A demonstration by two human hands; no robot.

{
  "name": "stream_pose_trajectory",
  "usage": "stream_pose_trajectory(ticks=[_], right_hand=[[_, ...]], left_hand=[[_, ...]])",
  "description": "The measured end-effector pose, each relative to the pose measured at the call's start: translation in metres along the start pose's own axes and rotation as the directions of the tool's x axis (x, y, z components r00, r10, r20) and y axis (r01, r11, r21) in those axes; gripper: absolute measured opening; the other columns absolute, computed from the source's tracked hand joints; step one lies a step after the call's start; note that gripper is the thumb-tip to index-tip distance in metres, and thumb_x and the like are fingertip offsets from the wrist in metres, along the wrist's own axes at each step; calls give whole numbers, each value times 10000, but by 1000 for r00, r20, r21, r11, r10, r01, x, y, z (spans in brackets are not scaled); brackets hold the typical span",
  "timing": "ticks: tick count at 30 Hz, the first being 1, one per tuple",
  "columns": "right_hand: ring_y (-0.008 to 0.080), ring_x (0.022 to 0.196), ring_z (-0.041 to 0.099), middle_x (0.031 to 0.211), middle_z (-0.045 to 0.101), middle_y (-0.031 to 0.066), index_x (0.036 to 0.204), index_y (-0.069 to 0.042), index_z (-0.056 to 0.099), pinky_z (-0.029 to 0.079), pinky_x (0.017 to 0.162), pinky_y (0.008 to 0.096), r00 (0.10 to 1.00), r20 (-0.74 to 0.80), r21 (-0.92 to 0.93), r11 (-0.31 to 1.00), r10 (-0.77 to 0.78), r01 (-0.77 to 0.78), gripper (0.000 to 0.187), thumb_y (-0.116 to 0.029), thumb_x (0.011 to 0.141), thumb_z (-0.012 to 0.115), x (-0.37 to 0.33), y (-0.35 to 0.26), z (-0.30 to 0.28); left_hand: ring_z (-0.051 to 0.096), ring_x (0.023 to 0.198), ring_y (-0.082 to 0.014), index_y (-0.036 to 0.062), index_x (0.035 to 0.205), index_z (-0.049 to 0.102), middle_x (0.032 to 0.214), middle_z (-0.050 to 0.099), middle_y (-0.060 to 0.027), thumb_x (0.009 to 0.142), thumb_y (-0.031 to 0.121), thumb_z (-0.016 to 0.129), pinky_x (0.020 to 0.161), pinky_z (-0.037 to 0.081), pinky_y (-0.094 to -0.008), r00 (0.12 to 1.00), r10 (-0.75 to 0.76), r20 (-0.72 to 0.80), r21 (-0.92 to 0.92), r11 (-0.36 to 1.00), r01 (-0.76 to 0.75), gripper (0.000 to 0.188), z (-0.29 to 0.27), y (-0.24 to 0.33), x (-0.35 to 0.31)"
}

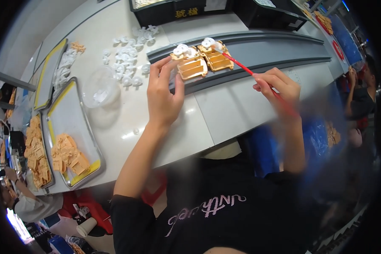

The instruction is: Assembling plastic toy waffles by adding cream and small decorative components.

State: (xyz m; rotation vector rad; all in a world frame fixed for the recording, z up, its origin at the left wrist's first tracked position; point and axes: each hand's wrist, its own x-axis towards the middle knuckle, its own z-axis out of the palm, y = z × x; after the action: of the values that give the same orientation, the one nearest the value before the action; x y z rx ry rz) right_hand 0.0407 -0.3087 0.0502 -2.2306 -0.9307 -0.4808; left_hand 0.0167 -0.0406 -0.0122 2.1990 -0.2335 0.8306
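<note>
Two yellow-orange plastic casings [218, 62] with slatted, open insides lie side by side on the grey rail [266, 51]. White round plastic pieces [208, 42] sit at their far ends. My left hand [163, 95] grips the left-hand casing [192, 69] at its left edge, fingers along the far side and thumb by the near corner. Pinched in my right hand [281, 86] is a thin red-handled brush [241, 67]. Its tip reaches the far part of the right-hand casing, beside a white piece; whether it touches cannot be made out.
Loose white plastic parts [126, 63] and a clear round tub [100, 86] lie left of my left hand. Trays [78, 122] farther left carry orange parts [67, 154]. Black bins [182, 12] stand behind the rail. Other people are at both sides.
</note>
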Motion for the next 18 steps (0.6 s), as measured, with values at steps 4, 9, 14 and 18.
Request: stream_pose_trajectory(ticks=[4,9,14,18], right_hand=[[152,638,608,768,625,87,866,3,672,489,544,258,999,25,10,1000,-25,25,46,-18,837,643,4,6,-7],[142,562,574,671,604,88,829,43,663,434,485,249,987,-1,-15,987,-162,162,69,-14,843,626,20,-3,-14],[133,550,602,685,611,107,812,73,651,514,502,222,989,-142,215,977,30,2,201,-45,926,535,35,-12,-32],[137,554,598,680,608,82,789,42,655,472,474,233,968,-148,319,917,-203,241,201,-81,918,563,71,-55,-5]], left_hand=[[555,988,-298,-20,1158,500,1095,515,-181,813,8,579,809,514,-351,983,-182,-28,-117,977,177,355,1,-7,1],[554,948,-283,-38,1158,461,1070,513,-185,800,85,654,776,490,-343,954,-299,4,-167,941,295,426,5,-11,-1],[529,1012,-388,-39,1199,402,1073,538,-240,802,169,665,868,447,-431,952,-292,90,-50,954,297,519,5,-14,-4],[554,1011,-371,-29,1221,395,1058,561,-231,803,215,669,842,465,-446,843,-476,248,31,874,485,556,5,5,17]])
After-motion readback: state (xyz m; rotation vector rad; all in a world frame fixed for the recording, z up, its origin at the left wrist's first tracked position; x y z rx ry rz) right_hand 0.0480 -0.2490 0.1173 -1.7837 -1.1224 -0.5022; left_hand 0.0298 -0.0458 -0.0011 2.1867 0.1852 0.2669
